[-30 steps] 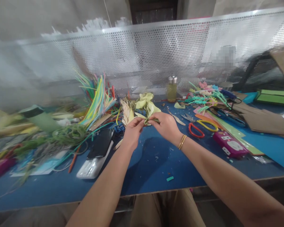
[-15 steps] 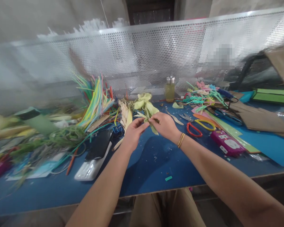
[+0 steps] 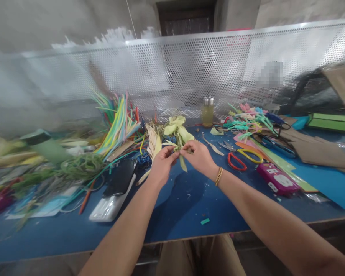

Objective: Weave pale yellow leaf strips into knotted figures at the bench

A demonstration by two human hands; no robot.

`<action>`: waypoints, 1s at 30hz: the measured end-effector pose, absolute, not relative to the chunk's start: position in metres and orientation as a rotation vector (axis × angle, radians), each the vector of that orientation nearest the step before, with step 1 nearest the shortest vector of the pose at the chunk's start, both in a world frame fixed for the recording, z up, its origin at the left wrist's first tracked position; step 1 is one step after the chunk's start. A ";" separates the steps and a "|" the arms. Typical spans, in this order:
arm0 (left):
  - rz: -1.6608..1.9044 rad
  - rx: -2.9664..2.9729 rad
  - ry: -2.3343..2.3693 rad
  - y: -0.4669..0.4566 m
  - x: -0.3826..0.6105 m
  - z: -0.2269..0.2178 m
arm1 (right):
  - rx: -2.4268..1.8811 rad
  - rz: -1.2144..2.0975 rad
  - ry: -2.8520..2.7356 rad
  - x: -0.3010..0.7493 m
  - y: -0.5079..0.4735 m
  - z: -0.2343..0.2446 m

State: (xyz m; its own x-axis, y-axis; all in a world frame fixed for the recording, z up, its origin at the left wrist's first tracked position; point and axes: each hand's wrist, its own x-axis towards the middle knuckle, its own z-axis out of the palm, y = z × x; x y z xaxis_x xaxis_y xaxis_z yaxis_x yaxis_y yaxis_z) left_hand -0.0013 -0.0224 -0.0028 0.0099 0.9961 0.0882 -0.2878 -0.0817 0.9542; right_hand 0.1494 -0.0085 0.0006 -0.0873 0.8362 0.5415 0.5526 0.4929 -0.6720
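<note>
Both hands meet above the blue table [image 3: 178,207]. My left hand [image 3: 160,165] pinches the base of a yellow-green leaf bundle [image 3: 176,132] with fingers closed. My right hand [image 3: 199,155], with a gold bracelet at the wrist, also pinches the bundle from the right. A narrow leaf strip hangs down between the two hands. Pale dried husk strips [image 3: 153,140] lie just left of the bundle.
Coloured strips [image 3: 117,122] fan up at the left beside a black phone [image 3: 121,177] and a white case [image 3: 109,205]. Red and yellow scissors [image 3: 241,158], a pink box [image 3: 277,180] and a small bottle [image 3: 208,111] stand at the right. Perforated metal screen behind.
Both hands have lifted the leaf bundle slightly toward me, and a narrow strip now hangs below them. The camera view has shifted a little.
</note>
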 end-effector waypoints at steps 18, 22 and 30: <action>1.437 0.724 0.888 -0.020 0.002 0.004 | -1.149 0.135 -1.974 0.153 -0.017 0.007; 1.444 0.689 0.865 -0.018 -0.003 0.003 | -0.971 -0.237 -2.064 0.154 -0.020 0.012; 1.418 0.689 0.853 -0.016 -0.005 -0.003 | -0.740 -0.491 -2.172 0.149 -0.015 0.006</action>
